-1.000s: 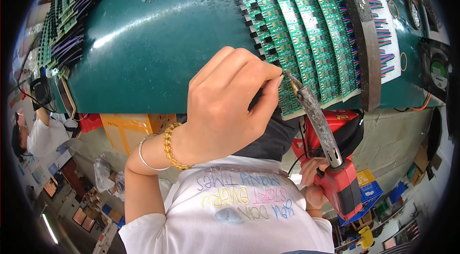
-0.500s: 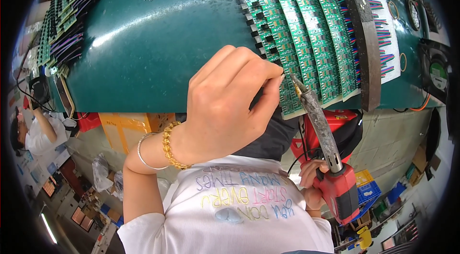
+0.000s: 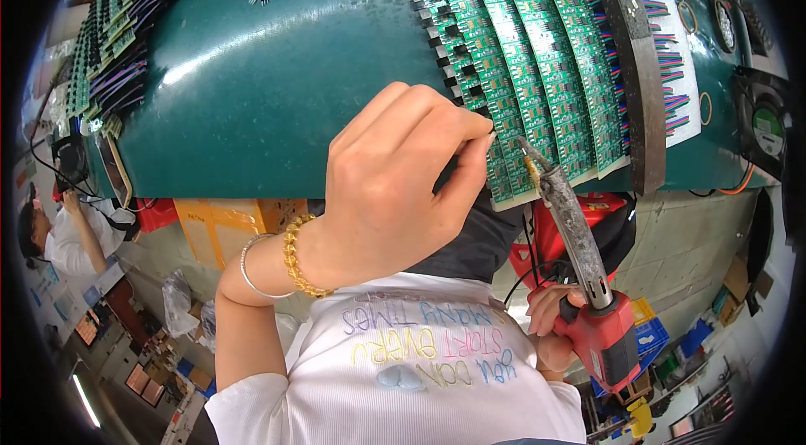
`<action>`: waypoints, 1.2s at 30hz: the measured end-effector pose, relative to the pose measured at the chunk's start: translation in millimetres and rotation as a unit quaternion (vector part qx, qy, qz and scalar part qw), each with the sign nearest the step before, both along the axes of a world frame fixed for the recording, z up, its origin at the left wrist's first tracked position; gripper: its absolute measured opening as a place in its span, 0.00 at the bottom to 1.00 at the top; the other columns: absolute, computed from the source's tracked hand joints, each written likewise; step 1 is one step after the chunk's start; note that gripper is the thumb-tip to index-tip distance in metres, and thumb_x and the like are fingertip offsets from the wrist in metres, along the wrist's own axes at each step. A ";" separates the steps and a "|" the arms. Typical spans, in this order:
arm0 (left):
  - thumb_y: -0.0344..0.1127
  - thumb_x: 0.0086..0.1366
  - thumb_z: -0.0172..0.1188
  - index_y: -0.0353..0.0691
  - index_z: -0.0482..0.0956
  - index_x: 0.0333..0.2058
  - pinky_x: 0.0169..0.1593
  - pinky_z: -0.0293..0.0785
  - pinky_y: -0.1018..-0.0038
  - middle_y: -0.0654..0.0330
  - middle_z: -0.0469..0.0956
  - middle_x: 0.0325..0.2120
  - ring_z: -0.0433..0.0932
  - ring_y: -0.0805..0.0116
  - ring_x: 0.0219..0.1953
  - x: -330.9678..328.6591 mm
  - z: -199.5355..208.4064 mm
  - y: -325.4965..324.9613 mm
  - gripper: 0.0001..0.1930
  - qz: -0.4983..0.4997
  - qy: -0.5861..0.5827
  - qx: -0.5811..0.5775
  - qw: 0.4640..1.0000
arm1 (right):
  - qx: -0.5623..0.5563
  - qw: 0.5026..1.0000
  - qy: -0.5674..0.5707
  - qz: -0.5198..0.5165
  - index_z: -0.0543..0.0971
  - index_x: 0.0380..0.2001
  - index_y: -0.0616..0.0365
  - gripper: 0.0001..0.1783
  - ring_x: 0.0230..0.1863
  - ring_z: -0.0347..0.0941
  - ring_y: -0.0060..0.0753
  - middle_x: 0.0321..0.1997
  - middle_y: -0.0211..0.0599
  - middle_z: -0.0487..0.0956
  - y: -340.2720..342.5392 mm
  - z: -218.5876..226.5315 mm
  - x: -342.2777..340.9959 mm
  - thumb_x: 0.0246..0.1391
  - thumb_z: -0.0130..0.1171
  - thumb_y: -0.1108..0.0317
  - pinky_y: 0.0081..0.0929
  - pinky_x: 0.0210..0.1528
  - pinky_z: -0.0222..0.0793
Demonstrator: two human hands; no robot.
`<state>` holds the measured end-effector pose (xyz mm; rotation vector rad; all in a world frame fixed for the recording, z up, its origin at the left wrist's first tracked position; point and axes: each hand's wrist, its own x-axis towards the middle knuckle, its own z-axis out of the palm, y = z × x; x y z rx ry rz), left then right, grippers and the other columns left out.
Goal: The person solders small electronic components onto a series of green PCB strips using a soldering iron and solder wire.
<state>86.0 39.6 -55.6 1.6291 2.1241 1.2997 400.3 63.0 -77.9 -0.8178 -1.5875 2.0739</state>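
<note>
At centre frame, the left hand [image 3: 395,185] pinches a component against the green circuit boards [image 3: 520,59] while the right hand [image 3: 558,323], fingers wrapped around the soldering iron [image 3: 579,252], brings its tip to the lowest board, with the soldering apparently in progress.

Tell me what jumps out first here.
The left hand fills the middle, fingertips pinched at the near edge of the rows of green circuit boards on the green bench. At lower right, the right hand grips a red soldering iron, its tip at the boards' edge.
</note>
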 end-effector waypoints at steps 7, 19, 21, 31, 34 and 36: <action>0.16 0.49 0.68 0.33 0.81 0.31 0.26 0.70 0.76 0.57 0.78 0.23 0.75 0.67 0.23 -2.6 1.8 -0.2 0.10 -0.002 -0.004 -0.001 1.000 | -0.115 0.973 -0.182 -0.084 0.76 0.22 0.61 0.14 0.25 0.75 0.35 0.23 0.35 0.77 -10.6 -1.3 42.1 0.37 0.70 0.65 0.27 0.28 0.68; 0.16 0.46 0.69 0.33 0.82 0.30 0.27 0.70 0.75 0.57 0.79 0.23 0.75 0.65 0.23 -0.6 4.5 -0.9 0.11 0.008 -0.014 -0.010 1.000 | -0.110 0.990 0.076 -0.040 0.73 0.20 0.59 0.16 0.21 0.71 0.35 0.19 0.33 0.74 12.0 0.9 -16.6 0.40 0.72 0.65 0.31 0.25 0.63; 0.16 0.46 0.69 0.33 0.82 0.30 0.27 0.70 0.75 0.57 0.79 0.24 0.75 0.65 0.23 -1.8 2.6 -0.4 0.11 0.004 -0.012 -0.006 1.000 | -0.109 0.992 0.052 -0.046 0.73 0.20 0.59 0.15 0.21 0.71 0.35 0.19 0.33 0.74 16.7 5.3 -22.2 0.40 0.71 0.66 0.32 0.25 0.63; 0.19 0.47 0.69 0.34 0.79 0.30 0.28 0.71 0.69 0.57 0.75 0.24 0.74 0.59 0.25 -26.5 9.4 -17.3 0.10 0.043 0.061 0.034 0.997 | -0.115 0.976 0.150 0.109 0.63 0.58 0.56 0.35 0.16 0.70 0.37 0.18 0.41 0.74 36.8 -60.3 50.6 0.63 0.46 0.37 0.34 0.23 0.67; 0.22 0.52 0.66 0.37 0.78 0.29 0.33 0.72 0.66 0.57 0.78 0.27 0.76 0.58 0.30 -75.7 -1.7 -33.0 0.07 0.169 0.136 -0.014 0.976 | -0.003 0.975 0.220 0.008 0.58 0.61 0.58 0.36 0.16 0.70 0.37 0.19 0.38 0.73 24.2 -52.0 10.2 0.62 0.53 0.43 0.37 0.25 0.69; 0.27 0.55 0.67 0.38 0.79 0.33 0.33 0.73 0.67 0.58 0.77 0.28 0.76 0.60 0.29 -109.8 -2.7 -42.6 0.07 0.233 0.170 -0.050 0.956 | 0.029 0.968 0.248 -0.022 0.56 0.62 0.59 0.38 0.16 0.70 0.36 0.20 0.37 0.72 20.5 -44.1 -6.6 0.62 0.55 0.45 0.37 0.26 0.70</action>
